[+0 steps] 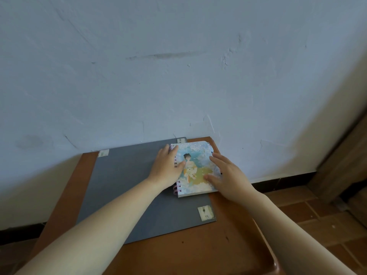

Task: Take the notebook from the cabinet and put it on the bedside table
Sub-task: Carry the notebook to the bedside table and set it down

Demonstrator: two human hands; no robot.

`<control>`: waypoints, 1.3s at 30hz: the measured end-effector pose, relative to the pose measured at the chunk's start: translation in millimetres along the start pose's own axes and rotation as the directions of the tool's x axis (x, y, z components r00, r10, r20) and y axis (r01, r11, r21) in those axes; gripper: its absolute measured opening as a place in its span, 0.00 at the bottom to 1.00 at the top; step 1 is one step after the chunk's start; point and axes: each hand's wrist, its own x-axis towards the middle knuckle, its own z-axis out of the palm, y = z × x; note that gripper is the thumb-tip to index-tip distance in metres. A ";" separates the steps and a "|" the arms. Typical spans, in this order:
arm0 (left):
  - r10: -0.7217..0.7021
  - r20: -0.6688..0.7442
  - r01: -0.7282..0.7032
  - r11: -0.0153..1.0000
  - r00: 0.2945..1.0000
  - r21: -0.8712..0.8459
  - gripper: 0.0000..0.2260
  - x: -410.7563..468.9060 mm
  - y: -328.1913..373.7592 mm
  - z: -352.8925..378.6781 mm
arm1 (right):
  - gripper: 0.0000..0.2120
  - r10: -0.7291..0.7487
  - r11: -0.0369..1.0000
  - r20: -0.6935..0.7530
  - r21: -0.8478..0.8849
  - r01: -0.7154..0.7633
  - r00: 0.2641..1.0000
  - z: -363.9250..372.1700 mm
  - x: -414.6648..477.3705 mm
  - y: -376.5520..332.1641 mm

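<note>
Brown wood forms the bedside table [198, 253], which stands against a scuffed pale wall [178, 66]. A grey mat [127, 187] is taped at its corners over most of the top. The notebook [198, 155], spiral-bound with an illustrated cover, lies flat on the far right part of that mat, its right side running over the mat's edge toward the table's right rim.

Left hand [165, 171]: open, palm down over the spiral binding, thumb on the cover. Right hand [228, 175]: open, fingers spread flat on the cover's right side. Neither grips the book. In my judgement placement is essentially complete and only release remains.

Risks, in order of weight:
- The notebook sits close to the right rim; a sideways drag on withdrawal could push it off.
- The book straddles the mat edge, so it may rock or slide under uneven pressure.
- The wire coils could catch the left fingers as they lift.

Not determinable: the coil section under the left palm, the far right corner behind the book, the cabinet (out of view), and the table's near edge, which is cut off by the frame.
</note>
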 end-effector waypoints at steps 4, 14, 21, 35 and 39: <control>0.086 0.116 -0.091 0.995 0.990 0.042 0.27 -11.6 5.9 -2.8 | 0.30 -0.032 0.999 0.031 0.002 0.032 0.999 -6.2 -3.8 0.4; 0.217 0.345 -0.308 0.923 0.913 0.233 0.29 -35.6 19.4 -6.8 | 0.33 -0.180 0.980 0.162 -0.053 0.190 0.970 -14.2 -18.0 6.2; 0.217 0.333 -0.316 0.906 0.918 0.281 0.30 -24.5 18.9 0.1 | 0.32 -0.210 0.971 0.164 -0.084 0.225 0.964 -9.1 -6.4 13.4; 0.192 0.298 -0.276 0.922 0.935 0.272 0.30 0.2 25.2 5.1 | 0.31 -0.219 0.970 0.129 -0.083 0.230 0.967 -9.0 14.4 25.0; 0.196 0.265 -0.263 0.932 0.944 0.248 0.29 0.1 21.9 6.0 | 0.31 -0.225 0.969 0.125 -0.071 0.235 0.966 -8.2 17.1 25.9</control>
